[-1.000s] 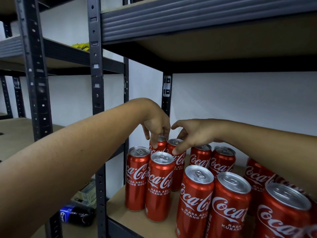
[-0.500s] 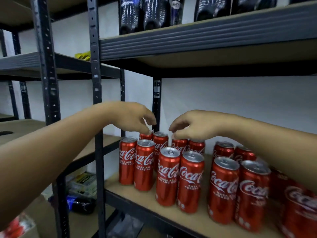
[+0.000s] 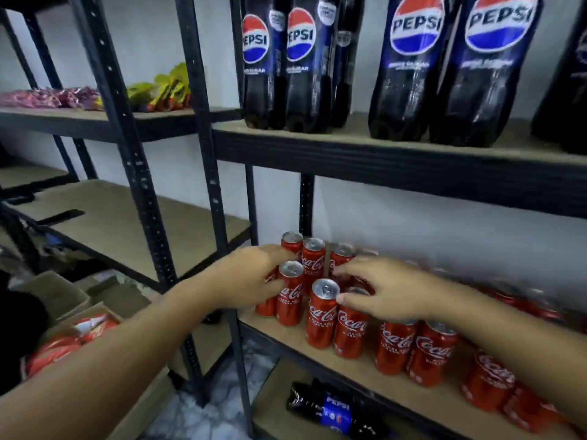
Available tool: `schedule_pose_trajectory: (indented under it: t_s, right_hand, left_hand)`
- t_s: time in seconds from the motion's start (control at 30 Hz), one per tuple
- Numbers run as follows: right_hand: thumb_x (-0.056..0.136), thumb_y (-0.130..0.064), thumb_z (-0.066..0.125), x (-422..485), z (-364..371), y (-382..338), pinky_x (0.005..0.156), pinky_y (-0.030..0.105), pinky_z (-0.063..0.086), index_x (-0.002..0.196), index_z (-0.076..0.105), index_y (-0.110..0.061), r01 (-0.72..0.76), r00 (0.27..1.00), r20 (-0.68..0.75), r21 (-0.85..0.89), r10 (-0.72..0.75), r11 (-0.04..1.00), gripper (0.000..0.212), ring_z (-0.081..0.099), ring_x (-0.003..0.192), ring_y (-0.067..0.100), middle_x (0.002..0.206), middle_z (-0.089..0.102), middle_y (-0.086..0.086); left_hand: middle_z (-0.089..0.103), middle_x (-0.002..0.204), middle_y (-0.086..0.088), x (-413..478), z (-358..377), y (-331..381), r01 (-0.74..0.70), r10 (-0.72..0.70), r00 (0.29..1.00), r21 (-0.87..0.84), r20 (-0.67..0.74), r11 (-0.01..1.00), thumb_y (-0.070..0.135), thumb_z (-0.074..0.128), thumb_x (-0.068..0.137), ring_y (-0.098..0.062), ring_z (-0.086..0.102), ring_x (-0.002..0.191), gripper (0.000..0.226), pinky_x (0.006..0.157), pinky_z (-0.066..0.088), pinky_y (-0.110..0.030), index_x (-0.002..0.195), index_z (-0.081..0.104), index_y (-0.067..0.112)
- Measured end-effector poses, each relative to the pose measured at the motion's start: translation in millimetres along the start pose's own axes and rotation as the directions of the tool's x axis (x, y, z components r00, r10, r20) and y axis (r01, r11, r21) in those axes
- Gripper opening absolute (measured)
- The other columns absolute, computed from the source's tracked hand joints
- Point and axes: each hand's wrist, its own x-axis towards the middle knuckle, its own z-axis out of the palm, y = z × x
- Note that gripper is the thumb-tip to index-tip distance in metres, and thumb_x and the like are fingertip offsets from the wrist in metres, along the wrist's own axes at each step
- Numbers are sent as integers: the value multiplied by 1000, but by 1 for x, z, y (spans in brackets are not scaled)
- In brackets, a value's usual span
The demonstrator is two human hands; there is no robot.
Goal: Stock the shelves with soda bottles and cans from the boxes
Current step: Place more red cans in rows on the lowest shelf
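Red cans [image 3: 320, 312] were touched by two hands on a middle shelf [image 3: 365, 369].
The left hand [image 3: 247, 281] was pressed against the leftmost cans, fingers hidden behind one, so its grip could not be told. The right hand [image 3: 394, 290] was spread open, fingertips laid on can tops.

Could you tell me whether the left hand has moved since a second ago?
Yes. The left hand has come forward and down, away from the rear post, from atop the back-row cans to the side of the front-left cans.
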Motion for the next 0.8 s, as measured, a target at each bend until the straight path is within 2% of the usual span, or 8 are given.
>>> schedule_pose_trajectory:
  t_s: [0.07,0.17,0.23,0.3,0.33,0.43,0.57,0.8]
  right_hand:
    - [92,-64,54,-13,1,-12,109,31,43,147,47,-38,-60,998,20,80,58,995,61,48,132,6,145,51,-17]
    - [94,-63,53,-35,-4,-35,114,31,38,153,39,-36,-153,988,32,156,149,976,66,41,140,9,155,42,-13]
    - [95,-58,56,-51,-19,-55,113,30,39,151,43,-32,-184,983,12,207,186,961,63,42,140,11,152,46,-10]
    - [95,-55,58,-64,-41,-77,109,33,42,148,48,-30,-208,976,-4,265,217,942,59,46,135,12,146,51,-9]
    - [95,-53,59,-72,-52,-89,109,32,42,147,49,-30,-225,972,-3,298,236,928,58,46,134,13,144,52,-8]
    - [96,-51,58,-95,-83,-123,105,29,42,144,51,-30,-281,954,24,410,298,868,53,46,133,11,143,52,-11]
    - [95,-57,57,-114,-105,-154,104,18,35,150,45,-35,-312,941,26,451,337,836,60,42,136,5,149,46,-18]
    - [96,-53,58,-114,-112,-171,105,19,35,151,45,-35,-342,915,-10,510,403,789,59,40,138,3,152,45,-19]
  left_hand:
    - [59,137,6,-17,-6,1,34,-36,999,-85,-29,996,45,48,90,-15,59,120,53,100,50,-38,140,53,29]
    - [58,140,5,-41,-20,7,54,-68,994,-169,-82,984,32,59,94,-16,57,122,51,100,49,-30,143,53,24]
    - [62,123,10,-53,-37,14,33,-49,996,-222,-70,974,25,62,92,-15,57,111,40,90,46,-27,132,59,24]
    - [53,102,24,-68,-60,25,41,-63,996,-294,-67,955,23,60,88,-13,56,97,24,79,42,-27,110,57,32]
    - [49,100,26,-78,-70,32,59,-84,995,-337,-61,940,23,59,87,-12,56,97,26,78,42,-26,111,57,34]
    - [54,119,18,-111,-92,53,103,-124,992,-403,-27,909,29,61,91,-11,57,106,44,85,48,-27,135,56,31]
    - [57,131,11,-141,-117,65,125,-142,990,-458,-3,880,33,61,95,-12,56,118,46,94,48,-27,140,53,33]
    - [57,137,6,-137,-133,69,156,-175,985,-469,4,869,25,63,96,-15,55,124,43,98,45,-27,139,56,24]
